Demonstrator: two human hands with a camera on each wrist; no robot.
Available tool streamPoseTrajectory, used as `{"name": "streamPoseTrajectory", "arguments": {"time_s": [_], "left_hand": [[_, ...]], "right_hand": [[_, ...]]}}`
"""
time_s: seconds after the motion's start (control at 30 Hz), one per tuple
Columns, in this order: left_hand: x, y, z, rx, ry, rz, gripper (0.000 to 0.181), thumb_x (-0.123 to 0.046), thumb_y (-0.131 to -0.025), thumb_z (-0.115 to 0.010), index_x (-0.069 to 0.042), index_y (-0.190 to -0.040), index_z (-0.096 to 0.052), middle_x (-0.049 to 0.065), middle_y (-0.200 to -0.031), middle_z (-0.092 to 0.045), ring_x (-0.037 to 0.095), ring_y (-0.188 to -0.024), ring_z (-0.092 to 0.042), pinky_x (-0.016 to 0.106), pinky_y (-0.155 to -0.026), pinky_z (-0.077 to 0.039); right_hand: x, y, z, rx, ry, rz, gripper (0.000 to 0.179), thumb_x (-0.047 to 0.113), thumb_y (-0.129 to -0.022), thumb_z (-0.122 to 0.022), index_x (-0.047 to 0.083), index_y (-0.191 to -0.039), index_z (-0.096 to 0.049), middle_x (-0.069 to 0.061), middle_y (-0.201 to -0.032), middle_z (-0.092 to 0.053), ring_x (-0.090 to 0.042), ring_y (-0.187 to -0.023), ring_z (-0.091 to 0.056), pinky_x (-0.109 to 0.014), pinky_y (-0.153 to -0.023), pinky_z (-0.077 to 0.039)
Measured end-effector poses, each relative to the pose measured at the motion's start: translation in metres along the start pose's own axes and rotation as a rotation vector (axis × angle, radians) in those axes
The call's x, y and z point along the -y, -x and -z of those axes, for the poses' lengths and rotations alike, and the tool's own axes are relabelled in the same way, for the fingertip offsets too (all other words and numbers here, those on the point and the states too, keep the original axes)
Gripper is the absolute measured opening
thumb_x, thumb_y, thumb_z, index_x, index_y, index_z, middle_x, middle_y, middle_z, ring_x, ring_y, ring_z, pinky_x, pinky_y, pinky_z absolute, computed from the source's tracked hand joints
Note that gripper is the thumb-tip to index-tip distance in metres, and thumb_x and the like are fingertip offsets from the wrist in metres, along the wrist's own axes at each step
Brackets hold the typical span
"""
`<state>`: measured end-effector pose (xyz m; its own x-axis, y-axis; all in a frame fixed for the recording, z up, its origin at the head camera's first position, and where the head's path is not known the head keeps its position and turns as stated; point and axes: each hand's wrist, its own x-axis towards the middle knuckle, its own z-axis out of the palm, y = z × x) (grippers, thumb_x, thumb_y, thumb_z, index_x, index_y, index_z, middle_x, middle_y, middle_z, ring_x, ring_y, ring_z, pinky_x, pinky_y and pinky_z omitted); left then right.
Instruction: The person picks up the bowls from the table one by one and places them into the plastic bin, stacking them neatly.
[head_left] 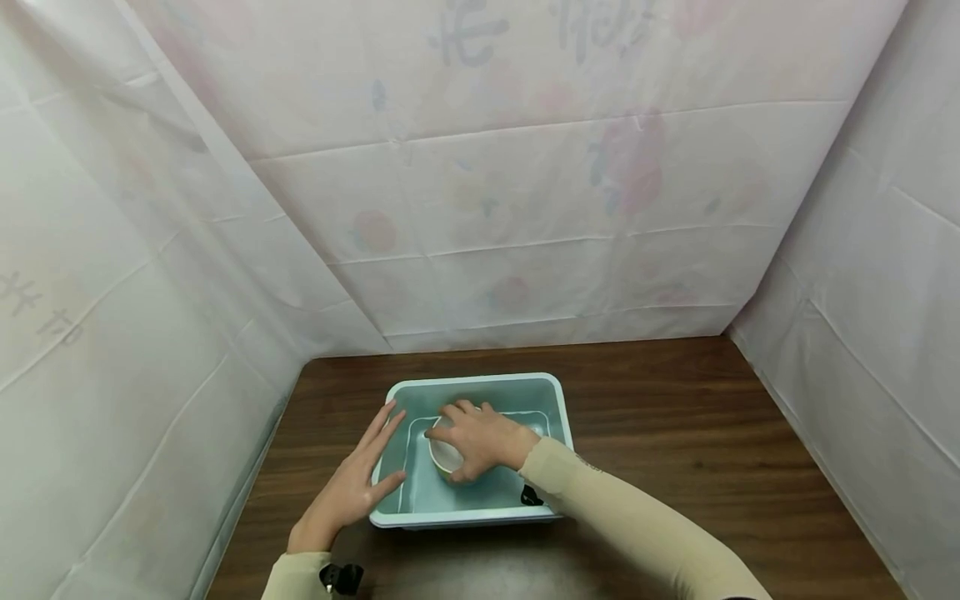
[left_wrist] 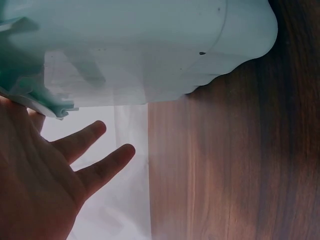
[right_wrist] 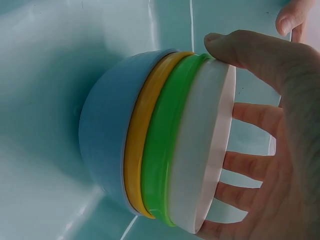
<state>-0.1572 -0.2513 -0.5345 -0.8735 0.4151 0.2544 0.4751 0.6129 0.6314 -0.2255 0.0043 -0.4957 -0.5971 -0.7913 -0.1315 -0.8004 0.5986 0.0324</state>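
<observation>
A stack of nested bowls sits inside a pale blue-green plastic basin (head_left: 465, 517). The right wrist view shows a white bowl (right_wrist: 200, 140) on top, then a green bowl (right_wrist: 164, 140), a yellow bowl (right_wrist: 134, 160) and a blue bowl (right_wrist: 105, 130) at the bottom. My right hand (head_left: 483, 437) reaches over the stack and grips the white bowl by its rim, thumb on one side and fingers across the opening. At the basin's left side is my left hand (head_left: 348, 487), fingers spread and extended, touching the basin's rim.
The basin stands on a dark brown wood-grain table (head_left: 675, 433). White sheeting (head_left: 525, 200) with faint prints hangs behind the table and along both sides. More table surface extends to the right of the basin.
</observation>
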Motion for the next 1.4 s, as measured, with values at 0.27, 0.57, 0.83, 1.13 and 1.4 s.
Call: {"name": "streamPoseTrajectory", "arguments": {"time_s": [0.27, 0.57, 0.83, 1.13, 1.4], "left_hand": [[-0.0028, -0.0006, -0.0043, -0.007, 0.005, 0.005, 0.08, -0.03, -0.097, -0.067, -0.017, -0.165, -0.027, 0.01, -0.174, -0.013, 0.046, -0.151, -0.03, 0.073, -0.103, -0.04], [-0.0018, -0.0026, -0.0025, -0.004, -0.002, 0.006, 0.08, -0.032, -0.097, -0.067, -0.017, -0.165, -0.027, 0.009, -0.174, -0.013, 0.045, -0.152, -0.03, 0.073, -0.103, -0.04], [-0.0005, -0.0005, -0.0014, -0.015, 0.001, 0.003, 0.08, -0.03, -0.097, -0.067, -0.014, -0.164, -0.028, 0.009, -0.174, -0.014, 0.046, -0.151, -0.031, 0.072, -0.103, -0.04], [0.0002, -0.0018, -0.0014, -0.024, 0.006, -0.007, 0.079, -0.029, -0.097, -0.066, -0.015, -0.165, -0.028, 0.011, -0.173, -0.014, 0.046, -0.151, -0.03, 0.073, -0.104, -0.04], [0.0009, 0.0, -0.0003, -0.033, -0.02, -0.018, 0.075, -0.028, -0.098, -0.066, -0.012, -0.162, -0.033, 0.01, -0.173, -0.015, 0.046, -0.15, -0.033, 0.071, -0.102, -0.043]], "right_hand": [[-0.0015, 0.0028, -0.0017, 0.011, -0.035, -0.011, 0.076, 0.062, -0.087, -0.072, 0.038, -0.154, -0.046, -0.003, -0.154, -0.046, -0.029, -0.14, -0.047, -0.053, -0.094, -0.054], [-0.0018, 0.0033, 0.0002, 0.013, -0.023, -0.013, 0.075, 0.062, -0.087, -0.071, 0.039, -0.154, -0.046, -0.002, -0.154, -0.046, -0.03, -0.141, -0.045, -0.053, -0.1, -0.051], [-0.0007, 0.0025, 0.001, 0.012, -0.021, -0.004, 0.076, 0.063, -0.088, -0.07, 0.039, -0.155, -0.045, -0.003, -0.155, -0.045, -0.03, -0.141, -0.046, -0.052, -0.101, -0.051], [-0.0015, 0.001, 0.0042, 0.018, -0.005, 0.001, 0.076, 0.063, -0.088, -0.07, 0.038, -0.155, -0.045, -0.003, -0.155, -0.046, -0.03, -0.14, -0.047, -0.051, -0.1, -0.052], [0.0008, -0.0007, 0.0075, 0.048, -0.039, -0.015, 0.081, 0.066, -0.086, -0.071, 0.037, -0.157, -0.044, -0.005, -0.157, -0.044, -0.032, -0.141, -0.046, -0.052, -0.102, -0.051]]}}
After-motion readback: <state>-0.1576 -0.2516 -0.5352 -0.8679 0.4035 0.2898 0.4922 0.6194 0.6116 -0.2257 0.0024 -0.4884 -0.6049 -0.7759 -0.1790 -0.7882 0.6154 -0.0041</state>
